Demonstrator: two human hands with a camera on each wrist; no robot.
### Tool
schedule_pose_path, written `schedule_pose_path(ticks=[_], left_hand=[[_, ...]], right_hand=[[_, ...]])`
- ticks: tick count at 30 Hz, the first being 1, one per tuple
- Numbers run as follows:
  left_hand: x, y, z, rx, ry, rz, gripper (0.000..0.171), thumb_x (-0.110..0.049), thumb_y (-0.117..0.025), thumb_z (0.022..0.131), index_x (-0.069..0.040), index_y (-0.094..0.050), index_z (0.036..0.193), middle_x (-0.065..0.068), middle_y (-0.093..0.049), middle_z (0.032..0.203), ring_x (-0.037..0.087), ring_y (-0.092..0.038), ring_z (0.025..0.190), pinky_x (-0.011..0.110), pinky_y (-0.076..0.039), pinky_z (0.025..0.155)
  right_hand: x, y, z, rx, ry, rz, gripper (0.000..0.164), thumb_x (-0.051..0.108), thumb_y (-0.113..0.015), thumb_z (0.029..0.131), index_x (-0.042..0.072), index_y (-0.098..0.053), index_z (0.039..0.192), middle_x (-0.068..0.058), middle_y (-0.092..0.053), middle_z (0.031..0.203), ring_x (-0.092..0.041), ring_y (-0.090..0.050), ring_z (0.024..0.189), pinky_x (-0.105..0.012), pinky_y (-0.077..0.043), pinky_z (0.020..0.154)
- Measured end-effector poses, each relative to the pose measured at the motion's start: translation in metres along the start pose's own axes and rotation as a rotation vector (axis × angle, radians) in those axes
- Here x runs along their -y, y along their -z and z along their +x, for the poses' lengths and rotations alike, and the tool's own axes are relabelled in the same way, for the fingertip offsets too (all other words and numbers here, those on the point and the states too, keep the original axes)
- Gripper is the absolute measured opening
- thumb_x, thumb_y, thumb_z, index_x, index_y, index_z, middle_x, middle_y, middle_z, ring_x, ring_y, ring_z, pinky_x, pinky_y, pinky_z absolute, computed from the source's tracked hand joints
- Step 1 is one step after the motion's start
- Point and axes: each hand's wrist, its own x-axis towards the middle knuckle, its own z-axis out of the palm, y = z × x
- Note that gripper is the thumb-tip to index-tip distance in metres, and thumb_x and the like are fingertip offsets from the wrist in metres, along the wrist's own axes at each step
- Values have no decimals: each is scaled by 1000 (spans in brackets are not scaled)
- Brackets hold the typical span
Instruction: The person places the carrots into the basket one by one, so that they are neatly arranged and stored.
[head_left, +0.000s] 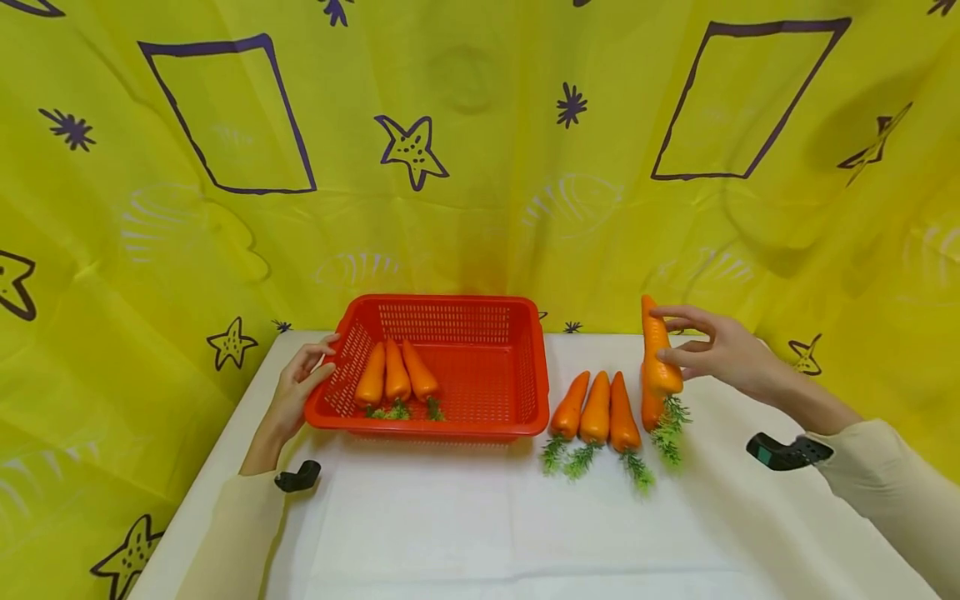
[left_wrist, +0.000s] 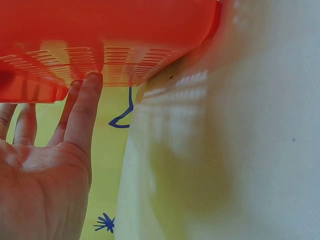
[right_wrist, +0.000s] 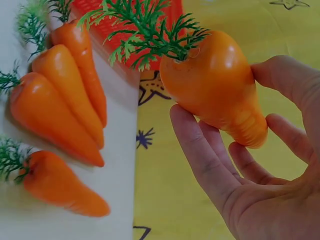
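The basket (head_left: pixel 427 426) stands by the far edge of the surface (head_left: pixel 450 508), left of the middle, with the hanging cloth (head_left: pixel 480 225) behind it. In its left half three carrots (head_left: pixel 396 382) lie in a row — tips towards the far edge, leaves towards the near one. On the basket's left, near the surface's far left corner, the left hand (head_left: pixel 296 392) touches it. Right of the basket, three loose carrots (head_left: pixel 596 417) lie side by side, pointing the same way; a fourth carrot (right_wrist: pixel 62 185) lies just right of them — partly behind the raised carrot (head_left: pixel 662 358), held above the surface by the right hand (head_left: pixel 720 354).
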Motion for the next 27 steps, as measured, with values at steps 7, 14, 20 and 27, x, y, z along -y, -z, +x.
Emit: schedule_pose_path(ticks=[7, 14, 20, 27], left_hand=[[-2, 1, 0, 3, 15, -1, 22, -6, -54, 106, 4, -49, 125, 10, -40, 159, 15, -33, 149, 25, -53, 96], [-3, 2, 0, 11, 26, -6, 20, -6, -54, 106, 2, -50, 124, 8, -41, 160, 16, -36, 145, 25, -54, 95], [-3, 1, -1, -3, 27, -10, 18, -7, -54, 106, -1, -52, 123, 5, -43, 158, 16, -36, 146, 25, -54, 95], [-3, 0, -1, 4, 33, -11, 19, -7, -53, 107, 0, -50, 123, 12, -37, 161, 19, -35, 146, 26, -55, 94]], right_hand=[[26, -12, 32, 85, 25, -13, 69, 23, -75, 97, 13, -41, 156, -23, -41, 151, -18, -73, 99, -37, -60, 82], [48, -30, 66, 171, 76, -52, 66, 20, -75, 95, 15, -45, 153, -22, -45, 148, -31, -71, 105, -42, -61, 81], [68, -50, 102, 243, 100, -33, 65, 20, -77, 94, 16, -48, 152, -19, -45, 146, -36, -68, 110, -43, -62, 79], [81, -79, 134, 316, 134, -15, 61, 19, -74, 96, 16, -49, 151, -18, -45, 148, -34, -71, 100, -44, -62, 75]])
